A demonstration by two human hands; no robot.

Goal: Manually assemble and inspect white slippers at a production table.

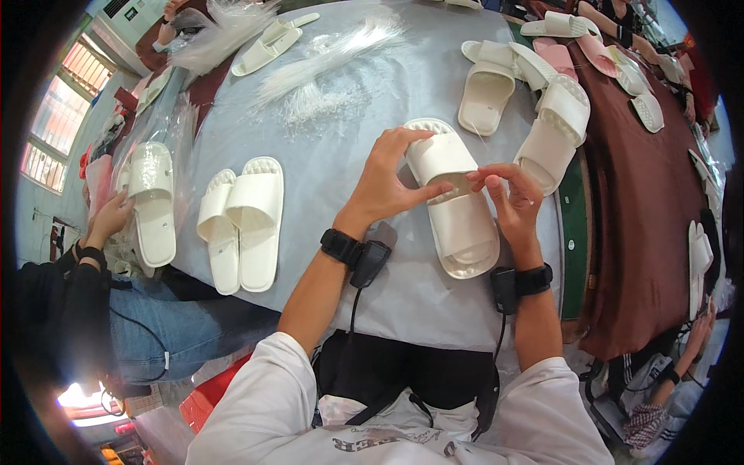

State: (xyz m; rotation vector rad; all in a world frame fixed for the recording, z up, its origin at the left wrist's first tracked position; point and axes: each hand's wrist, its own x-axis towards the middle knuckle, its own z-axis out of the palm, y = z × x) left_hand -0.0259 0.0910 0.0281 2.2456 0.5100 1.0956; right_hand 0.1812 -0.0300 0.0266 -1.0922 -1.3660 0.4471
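1. If my left hand (387,172), clamped on the slipper (449,158) on the table (314,174), slackens, the slipper could turn
2. Whether my right hand (488,178) pinches anything, I cannot tell; tugging could crease the strap (463,219)

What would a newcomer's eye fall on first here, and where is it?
Probably the white slipper between the left hand and right hand, just right of the picture's centre. Next, the spread of thin whitish strands farther back on the grey-covered table, then the white pair of slippers left of the person's left forearm.
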